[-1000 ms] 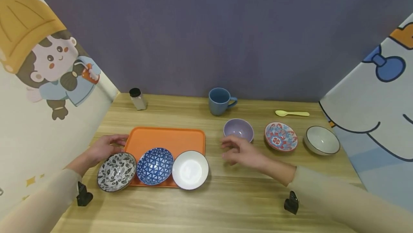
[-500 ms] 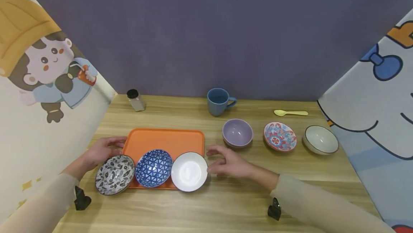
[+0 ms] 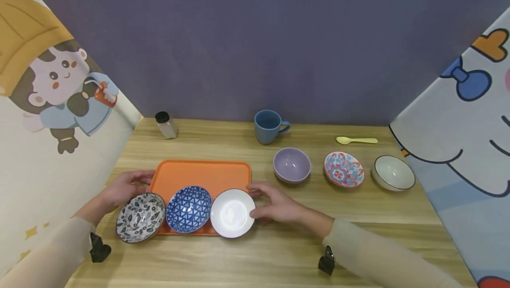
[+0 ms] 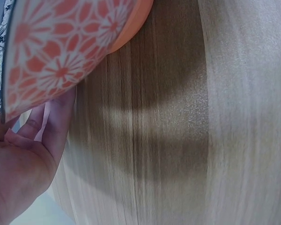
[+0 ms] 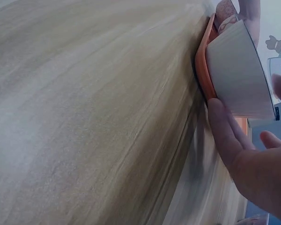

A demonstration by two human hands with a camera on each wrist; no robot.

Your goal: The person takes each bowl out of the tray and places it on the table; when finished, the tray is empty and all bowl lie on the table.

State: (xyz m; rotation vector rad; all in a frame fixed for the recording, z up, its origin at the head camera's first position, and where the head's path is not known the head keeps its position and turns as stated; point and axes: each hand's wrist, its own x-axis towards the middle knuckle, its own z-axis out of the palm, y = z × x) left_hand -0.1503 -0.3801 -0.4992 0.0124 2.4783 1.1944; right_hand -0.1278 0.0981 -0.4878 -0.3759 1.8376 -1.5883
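Note:
An orange tray (image 3: 201, 173) bears three bowls along its near side. A black-and-white leaf-patterned bowl (image 3: 140, 218) overhangs its left corner; its outside shows red flowers in the left wrist view. Beside it sit a blue-and-white triangle-patterned bowl (image 3: 189, 209) and a white bowl (image 3: 232, 213). My left hand (image 3: 124, 189) lies at the tray's left edge with fingers extended, behind the leaf-patterned bowl. At the right edge is my right hand (image 3: 279, 204), its fingers (image 5: 223, 129) reaching the tray's rim under the white bowl. The left fingertips are partly hidden by the leaf-patterned bowl in the left wrist view.
Right of the tray stand a purple bowl (image 3: 292, 165), a red-and-blue patterned dish (image 3: 344, 169) and a dark-rimmed whitish bowl (image 3: 393, 173). Farther back are a blue mug (image 3: 267, 127), a yellow spoon (image 3: 356, 140) and a black-lidded jar (image 3: 166, 126). Walls enclose the wooden table (image 3: 191, 263).
My right hand has moved left from in front of the purple bowl to the tray's right edge beside the white bowl. The left hand has stayed at the left edge.

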